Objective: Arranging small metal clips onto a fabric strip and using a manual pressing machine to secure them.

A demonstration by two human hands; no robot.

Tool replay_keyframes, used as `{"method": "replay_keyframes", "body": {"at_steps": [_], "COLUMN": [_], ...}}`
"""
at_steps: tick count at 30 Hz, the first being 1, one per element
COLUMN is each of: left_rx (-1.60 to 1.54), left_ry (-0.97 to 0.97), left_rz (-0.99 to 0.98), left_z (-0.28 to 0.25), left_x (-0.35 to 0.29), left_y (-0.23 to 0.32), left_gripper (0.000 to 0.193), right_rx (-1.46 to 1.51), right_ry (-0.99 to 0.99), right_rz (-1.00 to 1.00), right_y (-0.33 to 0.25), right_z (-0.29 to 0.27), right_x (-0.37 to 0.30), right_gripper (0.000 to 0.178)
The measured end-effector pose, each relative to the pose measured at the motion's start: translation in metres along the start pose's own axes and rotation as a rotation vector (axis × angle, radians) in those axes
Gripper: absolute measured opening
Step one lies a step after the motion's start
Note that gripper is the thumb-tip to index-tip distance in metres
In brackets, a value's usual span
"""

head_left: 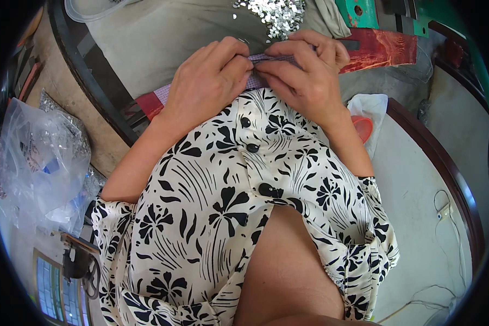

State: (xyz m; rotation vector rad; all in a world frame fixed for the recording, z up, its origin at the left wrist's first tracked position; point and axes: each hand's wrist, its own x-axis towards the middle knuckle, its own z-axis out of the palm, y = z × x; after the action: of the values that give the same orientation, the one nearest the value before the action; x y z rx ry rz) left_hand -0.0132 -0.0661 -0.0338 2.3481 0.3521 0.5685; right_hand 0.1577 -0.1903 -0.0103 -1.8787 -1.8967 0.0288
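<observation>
My left hand [209, 79] and my right hand [309, 73] meet at the near edge of the work surface, fingers bent and pinched together. Between them runs a strip of purple checked cloth [255, 82], gripped by both hands. A dark bit shows at the fingertips, too small to make out. Just beyond my hands, a heap of small shiny silver pieces [280, 16] lies on a grey-green cloth [146, 46]. A few loose pieces are scattered close to my fingers.
A clear plastic tub [87, 11] stands at the far left. Green metal [358, 13] and a red patterned board [388, 49] are at the far right. Plastic bags [46, 157] hang at left; a red dish [362, 129] sits by my right forearm.
</observation>
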Motion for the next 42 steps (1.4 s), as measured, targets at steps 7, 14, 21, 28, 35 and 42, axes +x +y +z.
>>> {"method": "replay_keyframes", "body": {"at_steps": [7, 14, 21, 28, 35, 42], "left_rx": [-0.081, -0.213, -0.14, -0.026, -0.173, -0.145], "left_ry": [-0.046, -0.01, 0.014, 0.019, 0.056, 0.002], "left_rz": [-0.099, -0.231, -0.157, -0.076, -0.199, -0.36], "left_z": [-0.001, -0.011, -0.007, 0.001, -0.013, -0.056], "left_x": [-0.001, -0.009, -0.017, -0.012, -0.018, -0.032], "left_y": [-0.002, -0.001, -0.01, -0.009, -0.008, -0.032], "left_gripper": [0.016, 0.025, 0.027, 0.019, 0.025, 0.021], "right_rx": [-0.19, -0.081, -0.144, -0.043, 0.004, -0.003], "right_ry": [-0.075, -0.068, -0.122, -0.134, -0.004, -0.004], "right_rz": [-0.081, -0.007, -0.075, -0.011, 0.107, 0.055], "right_y": [-0.011, -0.009, -0.012, -0.007, 0.006, 0.003], "right_z": [-0.003, -0.011, -0.003, -0.013, 0.013, 0.021], "right_x": [0.01, 0.013, 0.017, 0.024, 0.032, 0.037], "right_gripper": [0.021, 0.018, 0.017, 0.019, 0.011, 0.011]}}
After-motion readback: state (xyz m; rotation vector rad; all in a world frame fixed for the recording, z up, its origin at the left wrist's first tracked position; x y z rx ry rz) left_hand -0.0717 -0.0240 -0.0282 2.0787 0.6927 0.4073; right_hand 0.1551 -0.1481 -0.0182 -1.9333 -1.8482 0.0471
